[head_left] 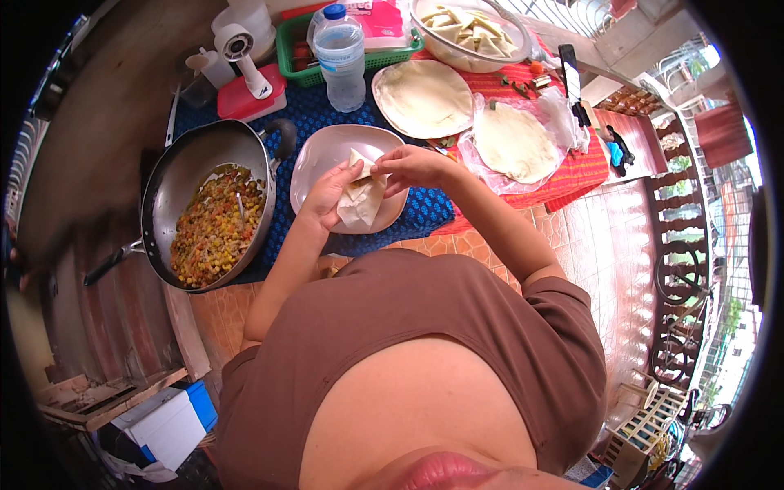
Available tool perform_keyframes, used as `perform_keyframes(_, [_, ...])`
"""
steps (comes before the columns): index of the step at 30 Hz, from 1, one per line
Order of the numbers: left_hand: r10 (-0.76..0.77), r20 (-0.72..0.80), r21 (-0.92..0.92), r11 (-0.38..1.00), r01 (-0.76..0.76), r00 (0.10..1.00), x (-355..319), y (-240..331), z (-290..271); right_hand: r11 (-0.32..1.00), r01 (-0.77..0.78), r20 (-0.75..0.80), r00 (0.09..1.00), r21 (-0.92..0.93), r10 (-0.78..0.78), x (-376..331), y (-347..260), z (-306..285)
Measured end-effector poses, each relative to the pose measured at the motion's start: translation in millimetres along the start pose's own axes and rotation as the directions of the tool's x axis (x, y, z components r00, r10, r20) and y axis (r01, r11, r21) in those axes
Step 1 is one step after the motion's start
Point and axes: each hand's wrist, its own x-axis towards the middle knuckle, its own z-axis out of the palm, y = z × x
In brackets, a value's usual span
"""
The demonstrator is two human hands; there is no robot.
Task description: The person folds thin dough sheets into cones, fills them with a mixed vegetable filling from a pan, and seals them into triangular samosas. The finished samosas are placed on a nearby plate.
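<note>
Over a pale pinkish plate (314,155), I hold a thin white pastry wrapper (362,204), partly folded, its lower end hanging loose. My left hand (323,196) grips the wrapper from the left, thumb near its top. The fingers of my right hand (415,167) pinch its upper right edge. Whether filling lies inside cannot be seen. To the left, a deep pan (189,147) holds a chopped vegetable filling (214,233) with a spoon (240,206) standing in it. Round flat wrappers (425,98) lie beyond the plate, and another round wrapper (514,143) rests on plastic at right.
A clear bowl (437,51) of folded triangular pastries stands at the back. Near it are a water bottle (340,69), a green basket (299,72) and a small white fan (245,61) above a red-lidded container (265,100). The pan's black handle (106,265) juts out left.
</note>
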Motion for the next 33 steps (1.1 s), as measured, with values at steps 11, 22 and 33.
perform_keyframes(11, [0.03, -0.148, 0.333, 0.943, 0.021, 0.989, -9.4, -6.5, -9.9, 0.989, -0.06, -0.013, 0.998, -0.132, 0.058, 5.1, -11.2, -3.4])
perform_keyframes(22, [0.213, -0.158, 0.321, 0.934, -0.154, 0.964, -5.7, -7.1, -12.5, 0.999, -0.032, 0.009, 0.999, -0.033, 0.032, 4.7, -10.8, -7.0])
perform_keyframes(33, [0.067, -0.074, 0.407, 0.913, -0.031, 0.995, -8.6, 1.5, -9.5, 0.988, -0.038, -0.089, 0.996, -0.147, 0.025, 6.7, -7.4, -12.1])
